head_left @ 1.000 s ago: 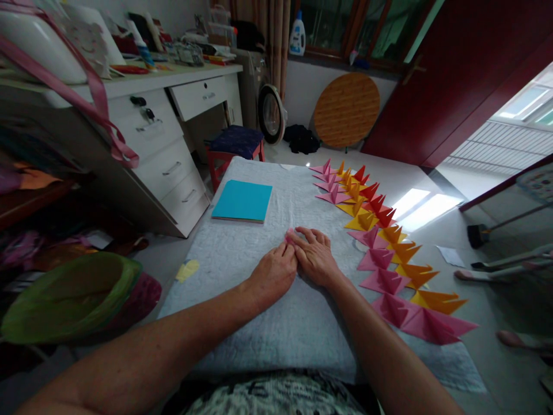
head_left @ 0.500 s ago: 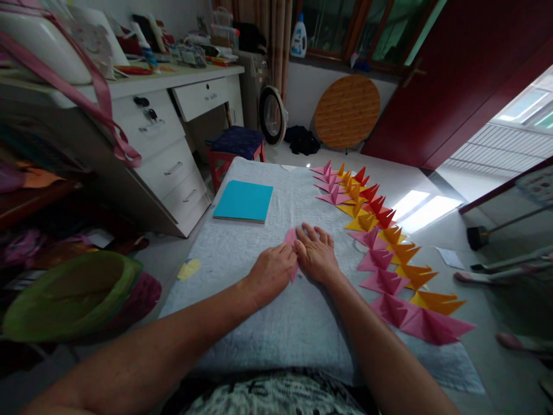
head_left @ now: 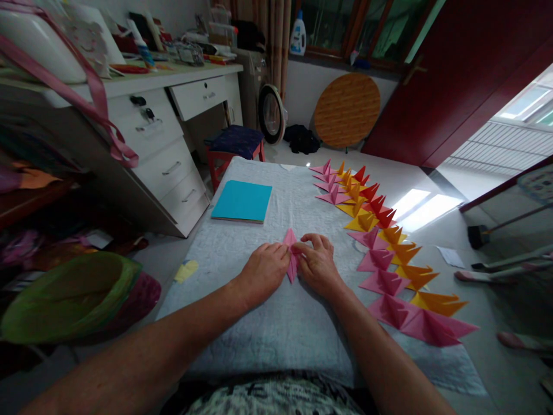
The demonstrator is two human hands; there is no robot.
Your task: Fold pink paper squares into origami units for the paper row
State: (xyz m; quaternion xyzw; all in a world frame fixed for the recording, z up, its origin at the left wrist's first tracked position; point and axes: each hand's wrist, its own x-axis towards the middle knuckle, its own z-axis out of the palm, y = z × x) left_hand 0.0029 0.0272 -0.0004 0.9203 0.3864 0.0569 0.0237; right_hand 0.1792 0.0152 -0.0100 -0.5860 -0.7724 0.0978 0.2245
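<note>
A narrow pink folded paper (head_left: 291,272) lies on the cloth-covered table (head_left: 250,346), pointed at its far and near ends. My left hand (head_left: 266,268) is closed at its left side, fingertips pressed on the paper's middle. From the right, my right hand (head_left: 318,264) pinches the paper's right edge with thumb and forefinger; the fingers cover part of the folds. Beyond my left hand sits a stack of blue square paper (head_left: 242,200). To the right stand rows of folded paper cranes: pink (head_left: 384,281), orange (head_left: 415,276) and red (head_left: 377,204).
A yellow paper scrap (head_left: 186,271) lies at the table's left edge. Left of the table stands a green-lined bin (head_left: 78,294). A stool with a dark cushion (head_left: 235,141) is beyond the far left corner, near a white desk (head_left: 168,167).
My right hand has gone from lying flat with spread fingers to pinching the paper's edge. The left hand has shifted slightly left, and more of the pink paper shows.
</note>
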